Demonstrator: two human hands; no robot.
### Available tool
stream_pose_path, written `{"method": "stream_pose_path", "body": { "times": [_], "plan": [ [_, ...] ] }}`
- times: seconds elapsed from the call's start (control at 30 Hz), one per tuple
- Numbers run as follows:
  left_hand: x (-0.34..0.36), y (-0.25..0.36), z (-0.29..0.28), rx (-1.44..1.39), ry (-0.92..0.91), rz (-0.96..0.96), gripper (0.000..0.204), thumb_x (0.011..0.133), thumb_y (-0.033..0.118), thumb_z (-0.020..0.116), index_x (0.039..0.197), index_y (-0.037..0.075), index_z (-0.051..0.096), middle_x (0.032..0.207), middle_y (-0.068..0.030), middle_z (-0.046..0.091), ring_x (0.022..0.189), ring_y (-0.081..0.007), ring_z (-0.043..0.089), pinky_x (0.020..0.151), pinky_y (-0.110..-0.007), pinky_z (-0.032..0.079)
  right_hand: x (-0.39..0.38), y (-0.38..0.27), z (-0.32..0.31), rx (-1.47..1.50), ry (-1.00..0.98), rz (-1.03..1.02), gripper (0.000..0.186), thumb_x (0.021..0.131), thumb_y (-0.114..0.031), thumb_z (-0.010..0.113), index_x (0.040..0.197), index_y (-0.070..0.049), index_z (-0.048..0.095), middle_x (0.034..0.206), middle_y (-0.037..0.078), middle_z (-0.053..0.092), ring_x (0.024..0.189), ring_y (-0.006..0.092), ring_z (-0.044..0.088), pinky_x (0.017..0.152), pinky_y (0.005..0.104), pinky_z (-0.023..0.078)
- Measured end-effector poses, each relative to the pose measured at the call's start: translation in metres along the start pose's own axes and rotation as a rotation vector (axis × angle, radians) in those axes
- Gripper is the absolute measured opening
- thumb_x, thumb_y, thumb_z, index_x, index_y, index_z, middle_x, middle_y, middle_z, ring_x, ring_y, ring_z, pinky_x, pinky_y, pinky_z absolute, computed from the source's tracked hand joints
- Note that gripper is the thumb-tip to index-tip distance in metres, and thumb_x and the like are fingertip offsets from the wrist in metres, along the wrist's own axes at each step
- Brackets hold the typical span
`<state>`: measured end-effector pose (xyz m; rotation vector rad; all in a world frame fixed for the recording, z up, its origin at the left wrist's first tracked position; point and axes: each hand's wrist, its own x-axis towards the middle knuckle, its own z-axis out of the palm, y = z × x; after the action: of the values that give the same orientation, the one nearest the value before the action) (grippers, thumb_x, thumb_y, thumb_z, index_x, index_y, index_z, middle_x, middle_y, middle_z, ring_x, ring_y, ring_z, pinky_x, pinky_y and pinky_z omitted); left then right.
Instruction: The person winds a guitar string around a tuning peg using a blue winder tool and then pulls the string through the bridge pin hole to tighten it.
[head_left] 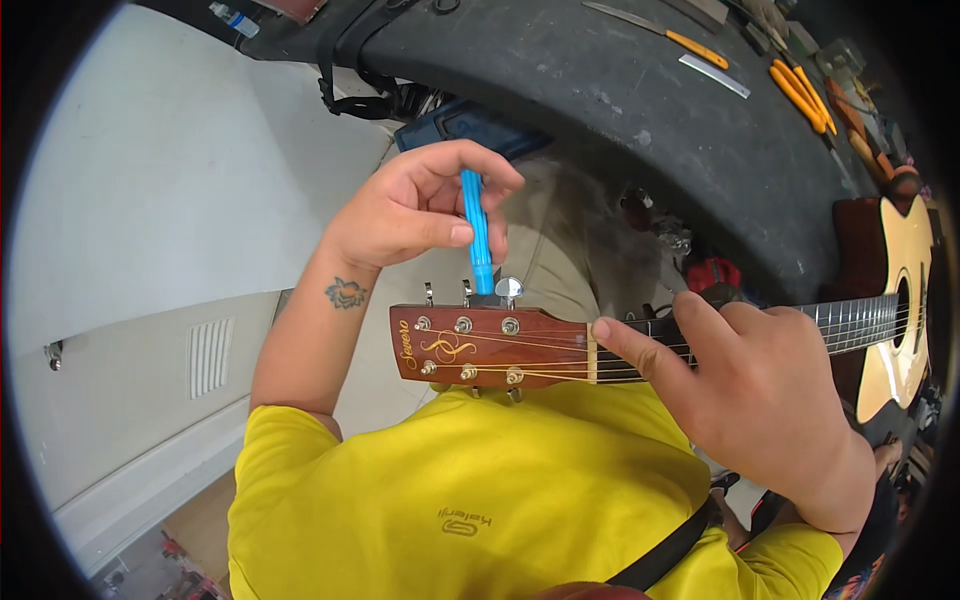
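A guitar lies across my lap, its reddish-brown headstock (550, 350) pointing left with several silver tuning pegs and gold lettering. My left hand (410, 205) is closed around a blue ribbed tool, which looks like a string winder (475, 215). The tool's lower end stands beside the tuning buttons on the far side of the headstock; whether it touches one is unclear. My right hand (755, 385) lies over the neck near the nut (591, 352). One finger stretches to the nut and strings, while the others curl; what they hold, if anything, is hidden.
A dark work surface (560, 70) curves along the far side. On it lie an orange-handled file (695, 48), a metal strip (714, 76) and orange-handled pliers (800, 95). The guitar's pale body (875, 360) reaches the right edge. A white panel (170, 160) stands at left.
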<state>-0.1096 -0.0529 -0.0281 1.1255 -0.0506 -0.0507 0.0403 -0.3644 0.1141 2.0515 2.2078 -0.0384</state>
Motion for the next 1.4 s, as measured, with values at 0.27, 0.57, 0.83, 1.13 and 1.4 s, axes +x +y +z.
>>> {"method": "stream_pose_path", "body": {
  "times": [0.27,0.57,0.83,1.13,1.4],
  "plan": [
    [0.007,-0.011,0.019,-0.157,0.115,0.048,0.035,0.096,-0.007,0.069,0.129,0.002,0.060,0.118,-0.0099,0.057,0.109,-0.0288,0.073,0.093,-0.049,0.068,-0.004,-0.002,-0.002,0.004,-0.052,-0.020,0.053,0.085,-0.016,0.072,0.137,-0.028,0.077,0.078,0.001,0.044,0.058,0.0147,0.048,0.045,0.0322,0.037],
    [0.022,0.003,0.017,0.499,0.007,-0.298,0.014,0.089,-0.001,0.079,0.097,0.004,0.068,0.100,-0.0017,0.066,0.086,-0.0094,0.062,0.080,-0.027,0.053,-0.008,-0.001,-0.002,0.028,-0.053,-0.029,0.050,0.085,-0.019,0.073,0.134,-0.028,0.079,0.078,0.000,0.042,0.059,0.0144,0.048,0.045,0.0322,0.036],
    [0.031,0.017,0.039,0.052,-0.074,-0.193,0.017,0.084,-0.004,0.078,0.090,0.003,0.063,0.095,-0.0075,0.065,0.066,-0.0084,0.060,0.050,-0.023,0.043,-0.011,0.002,-0.003,0.060,-0.097,-0.036,0.048,0.086,-0.019,0.073,0.133,-0.028,0.080,0.078,0.000,0.041,0.060,0.0153,0.048,0.046,0.0327,0.036],
    [0.014,0.023,0.012,0.056,-0.184,-0.182,0.016,0.086,0.002,0.078,0.087,0.004,0.063,0.092,-0.0148,0.063,0.066,-0.0099,0.058,0.052,-0.022,0.045,-0.010,0.000,0.002,0.030,-0.050,-0.054,0.051,0.082,-0.019,0.072,0.132,-0.029,0.080,0.077,0.000,0.039,0.060,0.0152,0.047,0.047,0.0330,0.035],
    [0.015,0.000,-0.012,0.274,-0.247,-0.159,0.014,0.086,0.003,0.078,0.090,0.002,0.064,0.091,-0.0141,0.062,0.056,-0.0099,0.055,0.047,-0.021,0.046,-0.012,0.006,-0.002,0.080,-0.058,-0.024,0.051,0.079,-0.020,0.073,0.129,-0.028,0.082,0.077,-0.001,0.039,0.060,0.0147,0.046,0.047,0.0326,0.033]
  ]
}}
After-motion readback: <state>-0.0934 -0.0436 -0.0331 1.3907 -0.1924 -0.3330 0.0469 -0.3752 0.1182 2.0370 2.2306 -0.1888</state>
